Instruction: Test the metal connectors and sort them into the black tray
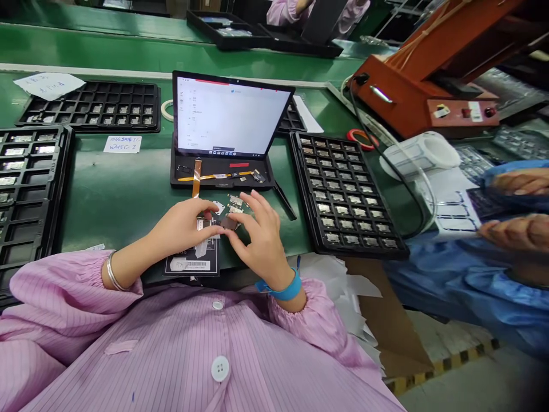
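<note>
My left hand (184,226) is closed, thumb and index fingertip near each other over the top of a black battery (174,269) with a white barcode label. What its fingertips hold is hidden. Thumb and fingers of my right hand (261,240) curl around a small dark brown flat piece (230,224), touching its edges. Small metal-shielded circuit boards (235,201) lie just beyond my fingertips. An orange flex cable (197,174) rises from behind my left hand toward a lit tablet screen (231,117), which leans in a black tray (223,184).
Black compartment trays of small boards stand at right (349,194), far left (32,189) and back left (124,109). A black pen-like stick (285,200) lies beside the tablet. An orange machine (420,97) occupies the back right. A co-worker's hands (518,232) are at the right edge.
</note>
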Tool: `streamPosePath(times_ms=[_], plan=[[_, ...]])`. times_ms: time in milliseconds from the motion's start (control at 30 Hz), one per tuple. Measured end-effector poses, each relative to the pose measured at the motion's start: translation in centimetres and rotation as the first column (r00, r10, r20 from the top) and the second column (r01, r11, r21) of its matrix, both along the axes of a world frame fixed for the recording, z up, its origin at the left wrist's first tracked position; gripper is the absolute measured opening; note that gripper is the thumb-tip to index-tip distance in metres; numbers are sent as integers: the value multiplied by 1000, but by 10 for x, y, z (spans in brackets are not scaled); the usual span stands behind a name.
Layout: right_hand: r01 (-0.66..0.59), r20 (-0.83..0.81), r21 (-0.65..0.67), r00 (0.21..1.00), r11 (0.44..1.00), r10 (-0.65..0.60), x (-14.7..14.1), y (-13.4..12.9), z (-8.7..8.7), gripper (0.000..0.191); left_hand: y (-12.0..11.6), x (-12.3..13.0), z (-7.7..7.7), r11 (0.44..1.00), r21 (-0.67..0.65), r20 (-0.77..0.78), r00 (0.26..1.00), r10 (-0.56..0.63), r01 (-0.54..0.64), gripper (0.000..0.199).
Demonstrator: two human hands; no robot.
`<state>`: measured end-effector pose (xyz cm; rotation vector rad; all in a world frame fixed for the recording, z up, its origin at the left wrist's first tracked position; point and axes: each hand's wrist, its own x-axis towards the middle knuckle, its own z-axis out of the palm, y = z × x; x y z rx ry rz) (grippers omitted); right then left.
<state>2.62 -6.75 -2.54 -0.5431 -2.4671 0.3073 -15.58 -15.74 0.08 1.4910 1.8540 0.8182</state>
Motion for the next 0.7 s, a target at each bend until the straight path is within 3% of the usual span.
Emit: streamPosePath(times_ms=[67,133,267,367,467,600,633,700], plan=[[-46,-91,-69,995,997,40,-1,-6,1,18,-1,2,1,1000,-7,190,982,-4,6,32],[-77,-187,-239,982,968,31,-3,-10,-1,19,-2,3,2,999,-44,321,947,0,15,25],[-103,-222,-635,974,766,-53,-6,-10,-7,13,-2,3,-1,996,-88,325,946,9,20,23],[-106,-185,-718,982,688,-42,-4,-8,-9,17,-1,5,-1,996,-70,296,954,-34,57,22],[-77,-168,-712,984,698,-63,3,-3,-8,16,-2,4,2,999,-39,256,967,-9,20,21],[48,-195,-668,952,743,-237,25,17,-5,17,-5,-3,2,980,101,108,981,162,-173,18],[94,-197,-650,938,754,-286,32,23,-4,16,-6,-4,1,970,167,54,984,167,-174,17],[188,-185,-604,912,775,-365,45,33,-1,12,-4,-2,-5,956,293,-78,995,58,-32,16]])
